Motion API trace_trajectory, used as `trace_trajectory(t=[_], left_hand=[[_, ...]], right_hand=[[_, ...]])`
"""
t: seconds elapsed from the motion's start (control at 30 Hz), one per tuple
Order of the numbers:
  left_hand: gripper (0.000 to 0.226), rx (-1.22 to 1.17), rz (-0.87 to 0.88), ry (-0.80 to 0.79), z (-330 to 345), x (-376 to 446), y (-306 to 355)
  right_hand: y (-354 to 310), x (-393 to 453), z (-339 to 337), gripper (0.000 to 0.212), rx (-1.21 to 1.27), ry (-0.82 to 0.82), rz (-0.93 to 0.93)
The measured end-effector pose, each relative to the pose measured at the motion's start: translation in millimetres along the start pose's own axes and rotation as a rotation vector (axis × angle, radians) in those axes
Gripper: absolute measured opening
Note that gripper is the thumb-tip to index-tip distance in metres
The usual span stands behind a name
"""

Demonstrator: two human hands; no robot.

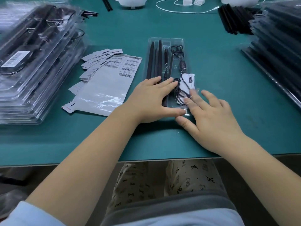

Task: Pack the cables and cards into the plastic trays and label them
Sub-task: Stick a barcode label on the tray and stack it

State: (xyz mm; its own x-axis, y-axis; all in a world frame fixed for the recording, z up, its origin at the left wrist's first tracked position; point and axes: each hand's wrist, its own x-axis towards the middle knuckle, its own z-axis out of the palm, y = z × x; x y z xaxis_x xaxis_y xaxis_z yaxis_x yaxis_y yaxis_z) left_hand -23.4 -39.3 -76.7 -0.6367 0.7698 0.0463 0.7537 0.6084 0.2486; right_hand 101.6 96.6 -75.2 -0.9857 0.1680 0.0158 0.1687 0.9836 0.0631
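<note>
Head view: on the green work table (211, 62), between a stack of packed trays (37, 66) and a sheet of barcode labels (107, 82) to the left and more stacked trays (280, 46) to the right, lies one clear plastic tray (165, 41) holding black strips, coiled cables (177, 88) and a card (189, 80). Left hand (154, 98) and right hand (215, 115) both press flat, fingers spread, on its near end, apparently seating the contents or lid; labelling probably follows, requiring a sticker peeled from the sheet.

A person seen from above, with both forearms bare. A pale blue short sleeve (24, 214) shows at the left arm. They wear a pale blue top (179, 217) with a grey band, and cream trousers (162, 180) printed with small black bows and bears.
</note>
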Motion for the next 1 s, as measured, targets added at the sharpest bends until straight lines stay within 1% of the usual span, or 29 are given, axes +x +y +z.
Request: trace_trajectory(t=[0.17,0.27,0.33,0.37,0.4,0.43,0.47,0.5,0.53,0.57,0.6,0.63,0.7,0.77,0.9,1.0], left_hand=[[0.100,0.062,0.003,-0.040,-5.6,3.7,-0.5],[0.103,0.081,0.005,-0.022,-7.8,6.2,-0.5],[0.102,0.071,0.012,-0.002,-8.7,8.1,-2.0],[0.100,0.051,0.011,0.006,-8.7,8.4,-3.0],[0.099,0.032,0.009,0.009,-8.1,8.6,-3.7],[0.098,0.019,0.010,0.010,-6.9,8.9,-4.5],[0.097,0.009,0.013,0.012,-5.4,9.2,-5.1],[0.097,0.001,0.017,0.015,-4.0,9.0,-5.5],[0.096,-0.007,0.019,0.021,-3.4,8.9,-6.0],[0.096,-0.013,0.018,0.027,-3.2,8.9,-6.4],[0.096,-0.018,0.016,0.030,-3.4,9.1,-6.5],[0.095,-0.022,0.014,0.032,-3.4,9.1,-6.7],[0.095,-0.026,0.014,0.035,-2.8,8.3,-6.3],[0.095,-0.033,0.015,0.039,-2.6,7.7,-6.2],[0.096,-0.041,0.021,0.043,-2.6,7.7,-7.0],[0.095,-0.041,0.029,0.049,-1.7,7.7,-7.3]], right_hand=[[6.5,1.1,-0.7,0.102,-0.021,-0.038,-0.079],[16.9,1.1,-2.7,0.096,0.122,-0.004,-0.133],[30.5,2.1,-5.5,0.095,0.251,-0.056,-0.192],[37.6,3.6,-6.1,0.091,0.346,-0.116,-0.213],[43.9,5.1,-6.2,0.079,0.482,-0.162,-0.216],[48.0,5.4,-7.5,0.056,0.685,-0.168,-0.179],[52.6,6.9,-7.9,0.035,0.948,-0.116,-0.103],[57.3,10.0,-9.2,0.032,1.159,-0.018,0.023],[62.0,15.9,-9.2,0.036,1.265,0.068,0.153],[64.4,23.5,-10.4,0.036,1.248,0.114,0.230],[65.8,33.6,-11.4,0.033,1.134,0.114,0.255],[65.7,44.2,-13.3,0.030,0.976,0.073,0.232],[64.4,66.8,-15.1,0.032,0.686,0.004,0.172],[61.5,83.5,-13.0,0.031,0.555,-0.008,0.134],[64.1,92.0,-4.3,0.034,0.608,0.033,0.132],[67.2,90.7,0.0,0.027,0.668,0.118,0.112]])
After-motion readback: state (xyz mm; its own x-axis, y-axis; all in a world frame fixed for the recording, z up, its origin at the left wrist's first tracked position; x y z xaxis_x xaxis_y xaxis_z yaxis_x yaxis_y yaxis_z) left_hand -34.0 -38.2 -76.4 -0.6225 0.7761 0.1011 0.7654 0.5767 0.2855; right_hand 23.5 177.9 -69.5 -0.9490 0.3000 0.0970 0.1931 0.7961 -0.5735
